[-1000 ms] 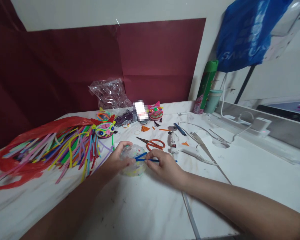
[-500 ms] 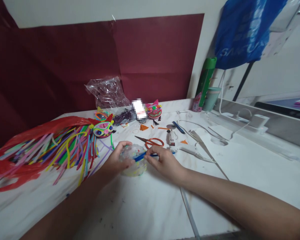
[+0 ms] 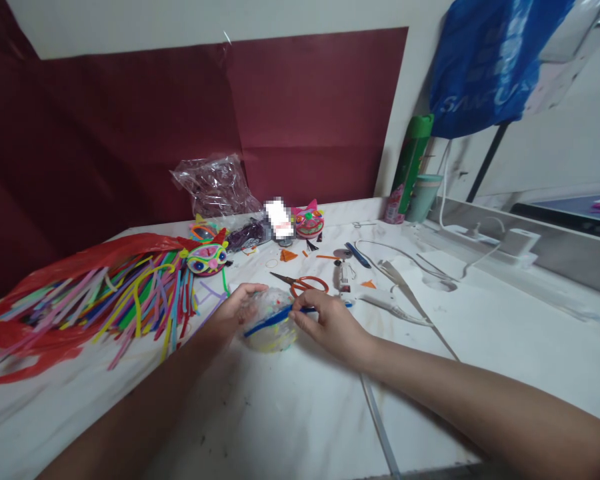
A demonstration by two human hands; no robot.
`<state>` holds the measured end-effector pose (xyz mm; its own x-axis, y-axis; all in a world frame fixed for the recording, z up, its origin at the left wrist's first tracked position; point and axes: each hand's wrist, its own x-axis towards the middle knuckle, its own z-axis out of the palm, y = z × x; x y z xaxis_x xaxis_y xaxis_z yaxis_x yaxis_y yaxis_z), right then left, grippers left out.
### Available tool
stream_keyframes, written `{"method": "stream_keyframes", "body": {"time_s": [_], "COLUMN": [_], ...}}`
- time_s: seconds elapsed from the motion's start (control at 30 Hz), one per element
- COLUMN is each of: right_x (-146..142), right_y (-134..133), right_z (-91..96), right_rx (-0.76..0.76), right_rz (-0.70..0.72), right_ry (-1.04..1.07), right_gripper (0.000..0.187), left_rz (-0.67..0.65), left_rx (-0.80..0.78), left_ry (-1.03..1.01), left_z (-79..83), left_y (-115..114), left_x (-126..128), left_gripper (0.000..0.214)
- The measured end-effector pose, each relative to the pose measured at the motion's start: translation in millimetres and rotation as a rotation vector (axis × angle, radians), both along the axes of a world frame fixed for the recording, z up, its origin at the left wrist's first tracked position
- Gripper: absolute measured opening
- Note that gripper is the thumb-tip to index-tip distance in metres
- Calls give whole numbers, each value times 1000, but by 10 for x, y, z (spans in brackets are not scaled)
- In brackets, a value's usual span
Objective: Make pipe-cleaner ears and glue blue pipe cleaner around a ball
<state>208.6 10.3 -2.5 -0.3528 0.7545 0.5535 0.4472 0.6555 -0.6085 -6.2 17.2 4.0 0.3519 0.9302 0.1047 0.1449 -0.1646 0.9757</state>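
Head view shows me my left hand cupping a clear speckled plastic ball on the white marble table, while my right hand pinches a blue pipe cleaner across it.

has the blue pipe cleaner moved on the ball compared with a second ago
Yes. The blue pipe cleaner now slants down across the front of the clear ball, its far end lower and further left, toward the left hand. The right hand pinches its other end.
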Motion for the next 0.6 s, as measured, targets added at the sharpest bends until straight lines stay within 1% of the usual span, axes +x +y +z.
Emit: {"method": "stream_keyframes", "body": {"time_s": [0.13,0.2,0.43,0.6], "right_x": [-28,-40,-38,-37], "right_y": [-34,-52,-66,-49], "right_z": [-14,-20,-37,-37], "right_rx": [9,21,9,-55], "right_rz": [-11,-11,-9,-11], "right_ry": [-11,0,25,38], "right_gripper": [9,8,9,7], "left_rz": [44,57,7,-18], "left_rx": [36,40,5,14], "left_ry": [155,186,108,117], "left_z": [53,68,38,12], "left_y": [-49,-71,-35,-20], "left_x": [37,52,-46,-78], "left_gripper": [61,62,55,59]}}
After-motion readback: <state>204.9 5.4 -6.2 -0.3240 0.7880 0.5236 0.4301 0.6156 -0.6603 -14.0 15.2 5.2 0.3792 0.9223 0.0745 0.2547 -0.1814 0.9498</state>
